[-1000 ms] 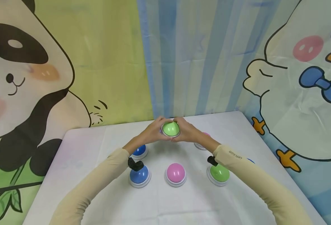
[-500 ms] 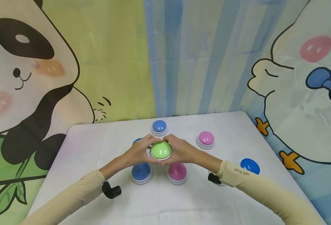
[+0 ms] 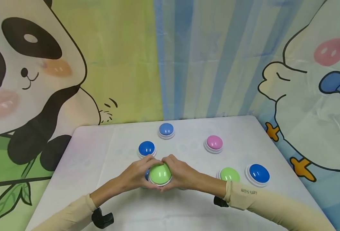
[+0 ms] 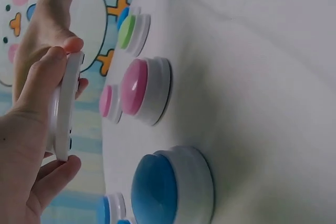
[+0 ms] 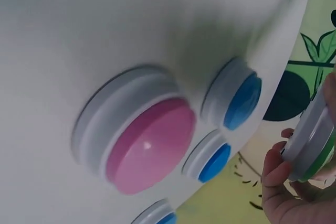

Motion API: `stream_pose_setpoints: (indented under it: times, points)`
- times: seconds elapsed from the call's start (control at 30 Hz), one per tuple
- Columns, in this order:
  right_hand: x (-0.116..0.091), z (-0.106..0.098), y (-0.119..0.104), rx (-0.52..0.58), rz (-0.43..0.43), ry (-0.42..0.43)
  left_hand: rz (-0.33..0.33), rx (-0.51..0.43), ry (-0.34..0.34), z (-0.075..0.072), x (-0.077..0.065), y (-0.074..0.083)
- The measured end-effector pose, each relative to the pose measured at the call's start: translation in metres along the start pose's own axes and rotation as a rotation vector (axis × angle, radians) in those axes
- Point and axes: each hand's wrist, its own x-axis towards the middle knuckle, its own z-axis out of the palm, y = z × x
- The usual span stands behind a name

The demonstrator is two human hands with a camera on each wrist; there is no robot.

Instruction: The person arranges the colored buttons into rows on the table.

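Note:
Both hands hold a green dome push button (image 3: pixel 160 174) with a white base, raised above the white table. My left hand (image 3: pixel 135 175) grips its left rim, and my right hand (image 3: pixel 182 175) grips the right rim. Thumbs and fingers curl round the edge. In the left wrist view, the white base (image 4: pixel 67 108) appears edge-on, off the table. Below and behind the hands stand a blue button (image 4: pixel 157 190) and a pink button (image 5: pixel 152 145), both mostly hidden in the head view.
More buttons stand on the table (image 3: pixel 187 213): one blue (image 3: pixel 146 148) just behind the hands, another blue (image 3: pixel 166 129) farther back, one pink (image 3: pixel 214 142) at back right, one green (image 3: pixel 229 174) beside the right forearm, and a blue (image 3: pixel 258 174) at far right. Printed curtains (image 3: pixel 187 64) border the table.
Both hands have brought the green button from the table's far side towards the near left. The far blue button and the right-hand buttons have come into fuller view.

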Motion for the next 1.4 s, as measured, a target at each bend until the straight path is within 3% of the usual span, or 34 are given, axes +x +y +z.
stream_pose_setpoints:
  times: [0.13,0.27,0.53,0.77,1.03,1.4]
  points:
    - [0.001,0.008,-0.014,0.027,-0.082,-0.035,-0.016,-0.033,0.021,-0.007,-0.024,0.002]
    - [0.004,0.017,-0.027,0.048,-0.158,-0.088,0.033,-0.056,0.020,-0.017,-0.045,0.002]
    - [0.014,0.031,-0.037,0.060,-0.190,-0.064,0.063,-0.079,0.002,-0.027,-0.059,-0.003]
    - [0.004,0.048,-0.034,0.064,-0.161,-0.101,0.072,0.027,0.035,-0.006,-0.072,0.001]
    - [-0.013,0.080,-0.029,-0.007,-0.184,-0.146,0.040,0.161,0.049,0.028,-0.098,0.011]
    - [-0.014,0.101,-0.027,-0.137,-0.153,-0.141,-0.050,0.180,-0.014,0.040,-0.111,0.009]
